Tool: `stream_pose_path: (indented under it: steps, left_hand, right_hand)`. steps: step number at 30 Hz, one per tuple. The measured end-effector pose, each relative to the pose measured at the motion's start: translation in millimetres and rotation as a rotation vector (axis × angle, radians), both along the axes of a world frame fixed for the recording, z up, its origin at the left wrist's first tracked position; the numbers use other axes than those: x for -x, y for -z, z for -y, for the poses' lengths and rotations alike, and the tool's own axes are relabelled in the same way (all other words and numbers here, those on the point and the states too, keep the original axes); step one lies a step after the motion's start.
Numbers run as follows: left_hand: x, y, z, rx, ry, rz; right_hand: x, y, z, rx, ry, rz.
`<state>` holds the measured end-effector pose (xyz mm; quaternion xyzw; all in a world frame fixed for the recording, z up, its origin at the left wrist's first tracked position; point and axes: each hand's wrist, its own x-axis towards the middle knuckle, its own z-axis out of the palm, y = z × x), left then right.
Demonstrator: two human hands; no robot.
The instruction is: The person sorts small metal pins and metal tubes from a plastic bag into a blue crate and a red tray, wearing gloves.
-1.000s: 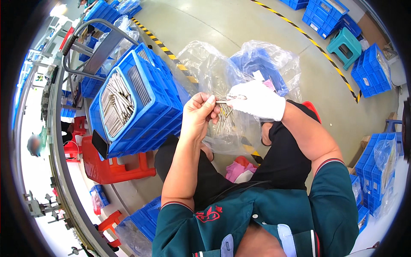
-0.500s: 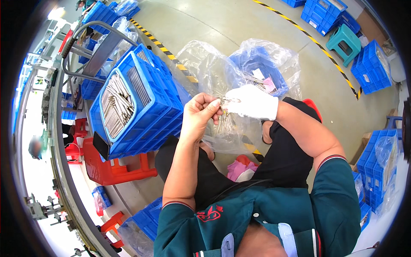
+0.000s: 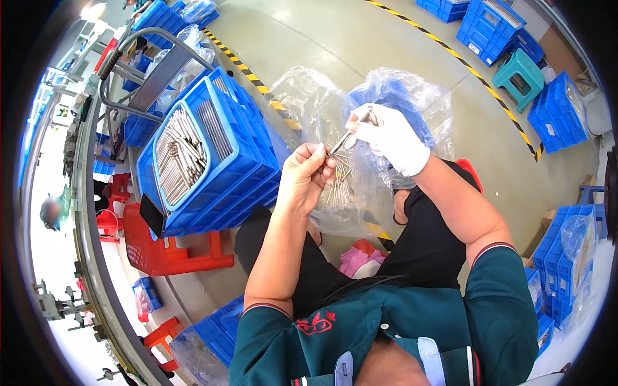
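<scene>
- Metal rod (image 3: 340, 144): held in the air between both hands, slanting from about 7 o'clock at its lower end to 1 o'clock at its upper end.
- Left hand (image 3: 308, 172): bare, at the rod's 7 o'clock end, thumb and fingertips pinched on its tip.
- Right hand (image 3: 394, 140): in a white glove (image 3: 411, 153), closed on the rod's upper part at 1 o'clock; more metal shows between its fingers, but I cannot tell how many pieces it holds.
- The two hands are near each other but apart, bridged by the rod.
- Loose rods (image 3: 341, 185): heaped at 6 o'clock, below the held rod, on clear plastic (image 3: 306, 90).
- Blue container (image 3: 391, 93): at 1 o'clock, beyond the glove, partly covered by more clear plastic.
- Blue crates (image 3: 248, 186): stacked at 9 o'clock, with many similar rods (image 3: 180, 157) in the top one.
- Red stool (image 3: 145, 248): at 8 o'clock, just beside the crates.
- Pink cloth (image 3: 353, 260): at 6 o'clock, between black-trousered legs (image 3: 277, 257).
- Teal stool (image 3: 523, 64): at 2 o'clock, well apart, past a striped floor line (image 3: 440, 42).
</scene>
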<state>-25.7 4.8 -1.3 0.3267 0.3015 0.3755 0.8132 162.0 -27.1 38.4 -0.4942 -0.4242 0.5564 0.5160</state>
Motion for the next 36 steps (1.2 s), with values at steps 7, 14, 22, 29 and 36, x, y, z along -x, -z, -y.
stream_pose_path:
  steps: [7,14,22,29,36]
  left_hand:
    - [-2,3,0,0.045,0.025,0.088]
    - [-3,6,-1,0.149,-0.002,0.170]
    - [-6,3,2,0.014,-0.019,0.056]
    - [-8,5,0,-0.035,-0.099,-0.095]
    - [-9,1,2,-0.027,-0.105,-0.100]
  right_hand:
    - [5,1,4,-0.136,0.016,0.127]
    - [9,-2,9,-0.298,0.027,0.446]
    - [10,12,8,-0.184,0.023,0.154]
    - [-14,8,4,-0.293,0.204,-0.187]
    - [-186,74,36,-0.281,0.926,0.543]
